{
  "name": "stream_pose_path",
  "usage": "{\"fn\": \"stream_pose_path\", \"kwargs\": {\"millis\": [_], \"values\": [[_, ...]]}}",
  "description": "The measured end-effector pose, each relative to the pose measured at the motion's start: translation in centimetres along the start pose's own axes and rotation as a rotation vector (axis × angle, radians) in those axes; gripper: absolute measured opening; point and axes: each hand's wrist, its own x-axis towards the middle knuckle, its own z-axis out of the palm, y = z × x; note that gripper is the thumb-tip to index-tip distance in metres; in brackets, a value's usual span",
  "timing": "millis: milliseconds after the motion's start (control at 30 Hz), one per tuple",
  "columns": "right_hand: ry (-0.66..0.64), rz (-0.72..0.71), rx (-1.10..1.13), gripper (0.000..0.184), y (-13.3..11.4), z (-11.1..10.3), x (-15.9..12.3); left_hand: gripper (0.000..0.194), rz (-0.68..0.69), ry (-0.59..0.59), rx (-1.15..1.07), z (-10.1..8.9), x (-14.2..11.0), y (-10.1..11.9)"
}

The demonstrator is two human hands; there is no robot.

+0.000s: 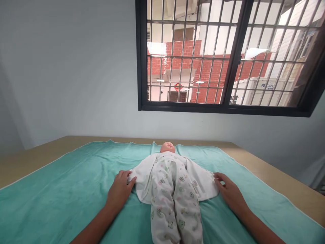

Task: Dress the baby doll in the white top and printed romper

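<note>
A baby doll (167, 147) lies on its back on a green blanket (76, 179), its head at the far end and its legs toward me. It wears white trousers (165, 206) printed with small bears. A white baby shirt (144, 178) is spread out to both sides of the body. My left hand (121, 188) pinches the shirt's left edge, thumb and fingers closed on the cloth. On the other side, my right hand (228, 189) has its fingertips closed on the shirt's right edge. The doll's arms are hidden under the cloth.
The blanket covers most of a wooden table (256, 162), whose bare borders show at both sides and the back. Behind it stands a pale wall (76, 67) with a dark-framed, barred window (182, 106) at the upper right.
</note>
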Motion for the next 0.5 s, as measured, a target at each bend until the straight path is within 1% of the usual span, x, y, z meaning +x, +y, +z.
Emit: {"fn": "stream_pose_path", "kwargs": {"millis": [33,100,167,233,300,367,400,467,500], "values": [[-0.019,0.075,-0.005,0.035,0.4,0.2,0.4,0.039,-0.043,-0.025,0.019,0.2,0.3,-0.7],[-0.08,0.169,-0.028,0.038,0.8,0.4,0.9,0.042,-0.098,-0.102,0.035,0.6,0.7,-1.5],[-0.133,0.22,-0.055,0.039,0.9,0.6,1.2,0.04,-0.087,-0.153,0.023,0.9,0.7,-1.6],[-0.176,0.234,-0.078,0.035,0.6,0.5,1.5,0.035,-0.042,-0.144,-0.018,1.0,0.6,-1.2],[-0.192,0.21,-0.06,0.03,0.2,0.2,1.9,0.033,-0.029,-0.106,-0.117,0.8,0.4,-0.6],[-0.173,0.198,0.041,0.029,-0.3,-0.2,2.3,0.035,-0.06,-0.067,-0.278,0.3,0.2,0.1],[-0.153,0.214,0.135,0.029,-0.5,-0.4,2.4,0.037,-0.088,-0.043,-0.368,0.0,0.1,0.4],[-0.146,0.302,0.374,0.029,-0.9,-0.8,2.7,0.04,-0.143,0.008,-0.532,-0.7,-0.1,0.9],[-0.164,0.36,0.485,0.028,-1.1,-0.9,2.7,0.041,-0.171,0.03,-0.601,-0.9,-0.2,1.1]]}}
